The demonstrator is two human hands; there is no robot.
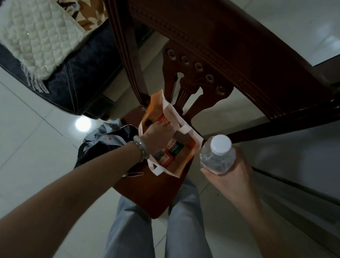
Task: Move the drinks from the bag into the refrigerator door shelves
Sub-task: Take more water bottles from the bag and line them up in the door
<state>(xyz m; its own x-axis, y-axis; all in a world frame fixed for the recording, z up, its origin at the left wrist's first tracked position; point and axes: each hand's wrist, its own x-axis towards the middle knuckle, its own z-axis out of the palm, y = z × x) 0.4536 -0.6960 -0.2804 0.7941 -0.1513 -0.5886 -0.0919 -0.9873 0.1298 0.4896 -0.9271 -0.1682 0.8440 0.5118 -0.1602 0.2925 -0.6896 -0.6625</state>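
An orange and white bag [184,164] stands open on the seat of a dark wooden chair [152,192]. Inside it I see red and green drink cartons [173,152]. My left hand [158,136] reaches down into the bag's mouth, with its fingers among the contents; what they touch is hidden. My right hand [225,176] is to the right of the bag and grips a clear water bottle [217,155] with a white cap, held upright.
A dark bag or cloth [104,143] lies on the chair seat left of the orange bag. The carved chair back [202,73] rises behind. A sofa with a white quilted cover [34,30] stands at the left. The floor is pale tile.
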